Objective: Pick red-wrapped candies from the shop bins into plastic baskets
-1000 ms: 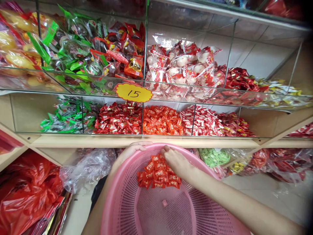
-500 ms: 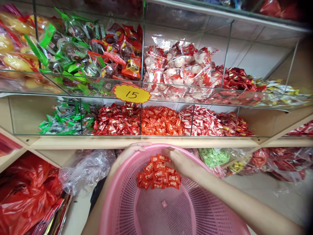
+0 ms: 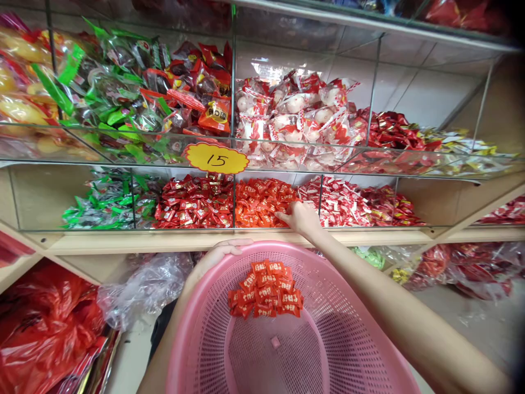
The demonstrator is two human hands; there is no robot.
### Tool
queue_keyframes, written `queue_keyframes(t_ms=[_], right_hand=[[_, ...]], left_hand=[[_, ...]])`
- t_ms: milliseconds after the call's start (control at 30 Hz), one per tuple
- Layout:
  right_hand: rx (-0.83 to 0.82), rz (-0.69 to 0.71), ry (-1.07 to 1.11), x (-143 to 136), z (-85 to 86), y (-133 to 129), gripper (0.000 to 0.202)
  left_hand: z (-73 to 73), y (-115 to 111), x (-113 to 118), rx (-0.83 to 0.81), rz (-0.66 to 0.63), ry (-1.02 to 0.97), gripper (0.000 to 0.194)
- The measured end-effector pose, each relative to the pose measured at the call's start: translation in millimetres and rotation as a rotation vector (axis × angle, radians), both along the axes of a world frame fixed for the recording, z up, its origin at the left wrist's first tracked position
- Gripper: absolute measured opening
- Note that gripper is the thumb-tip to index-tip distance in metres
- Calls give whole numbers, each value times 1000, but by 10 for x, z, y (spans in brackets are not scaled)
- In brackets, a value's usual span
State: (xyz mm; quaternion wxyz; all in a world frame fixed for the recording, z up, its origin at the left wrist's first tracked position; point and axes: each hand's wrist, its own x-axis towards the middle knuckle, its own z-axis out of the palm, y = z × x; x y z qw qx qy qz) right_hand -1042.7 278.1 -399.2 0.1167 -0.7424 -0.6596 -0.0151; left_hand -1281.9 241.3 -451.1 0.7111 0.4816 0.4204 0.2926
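Observation:
A pink plastic basket [image 3: 186, 323] with perforated sides is tilted against the shelf edge. Inside it, toward the far end, lies a pile of red-orange wrapped candies [image 3: 266, 290]. My left hand [image 3: 219, 253] grips the basket's far left rim, fingers over the edge. My right hand [image 3: 301, 219] is at the lower shelf, its fingers bent together at the front right of the loose orange-red candies [image 3: 262, 198]. Whether a candy is between those fingertips cannot be made out.
Glass dividers separate dark red candies [image 3: 197, 202], green-wrapped ones [image 3: 110, 202] and red-and-white ones [image 3: 344, 200]. Above is a glass-fronted shelf with a yellow price tag [image 3: 216, 158]. Below the wooden ledge [image 3: 123, 242] are a red plastic bag [image 3: 45, 323] and clear bags [image 3: 143, 284].
My right hand has moved up and forward, out of the basket to the orange-red candies on the shelf. My left hand remains on the rim. The view has shifted slightly.

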Motion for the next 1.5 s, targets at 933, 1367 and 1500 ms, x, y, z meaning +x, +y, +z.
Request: queue_keyframes(t_ms=[933, 1367, 1500], right_hand=[[85, 613, 777, -144, 74, -498, 28], [-370, 779, -90, -557, -221, -782, 18], [-314, 727, -90, -580, -304, -771, 28]], left_hand=[[-24, 39, 38, 52, -4, -35, 42], [59, -29, 39, 15, -20, -91, 51], [123, -53, 56, 32, -20, -89, 55]])
